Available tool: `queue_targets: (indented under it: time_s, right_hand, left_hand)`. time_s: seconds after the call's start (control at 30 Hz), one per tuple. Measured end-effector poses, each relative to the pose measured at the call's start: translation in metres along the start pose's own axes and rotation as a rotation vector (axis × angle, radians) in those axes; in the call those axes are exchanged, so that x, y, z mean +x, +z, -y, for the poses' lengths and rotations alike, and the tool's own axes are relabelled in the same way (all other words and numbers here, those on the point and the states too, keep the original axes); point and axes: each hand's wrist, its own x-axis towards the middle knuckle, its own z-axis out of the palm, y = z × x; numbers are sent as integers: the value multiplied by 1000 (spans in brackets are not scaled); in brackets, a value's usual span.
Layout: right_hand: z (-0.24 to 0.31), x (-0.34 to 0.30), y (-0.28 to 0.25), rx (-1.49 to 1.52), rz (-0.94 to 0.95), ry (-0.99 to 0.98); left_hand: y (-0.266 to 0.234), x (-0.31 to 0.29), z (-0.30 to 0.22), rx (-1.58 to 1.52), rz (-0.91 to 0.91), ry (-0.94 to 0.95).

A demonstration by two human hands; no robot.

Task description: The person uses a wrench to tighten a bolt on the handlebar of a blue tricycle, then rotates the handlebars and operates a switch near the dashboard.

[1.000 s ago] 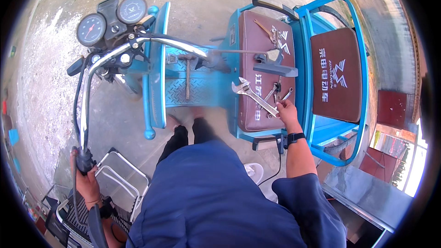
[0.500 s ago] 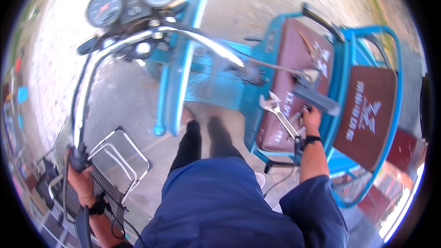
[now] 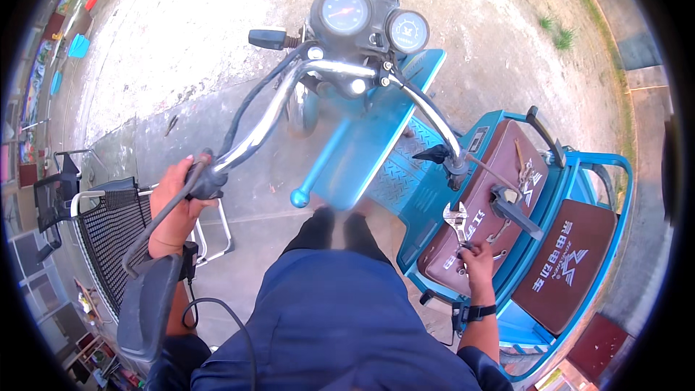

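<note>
My left hand (image 3: 174, 206) is wrapped round the left grip of a chrome handlebar (image 3: 269, 119), beside a dark mirror (image 3: 150, 311). My right hand (image 3: 476, 264) holds an adjustable wrench (image 3: 456, 216) by its handle, its jaws pointing away from me. The wrench is over the maroon seat (image 3: 504, 146) of a blue three-wheeler. Other metal tools (image 3: 523, 161) lie on that seat, one partly behind a grey lever-like part (image 3: 517, 216). Two round gauges (image 3: 346, 11) sit at the handlebar's middle.
A blue front panel (image 3: 355, 166) and a ridged footboard (image 3: 405, 174) lie between handlebar and seat. The maroon backrest (image 3: 568, 264) with its blue rail (image 3: 622, 195) stands at the right. A black mesh chair (image 3: 112, 235) is at the left, on concrete ground.
The handlebar and gauges now appear further right and lower. My left hand is higher and further right in view; my right hand, still on the wrench, is lower, and the wrench is more upright in view.
</note>
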Motion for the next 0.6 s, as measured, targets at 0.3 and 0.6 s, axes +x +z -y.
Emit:
queue_targets:
  time_s: [0.3,0.6]
  right_hand:
    - [213,-18,121,253,398,-584]
    - [336,38,217,-94,53,-885]
  left_hand:
    - [0,9,-8,21,10,95]
    - [-8,8,-10,28,5,85]
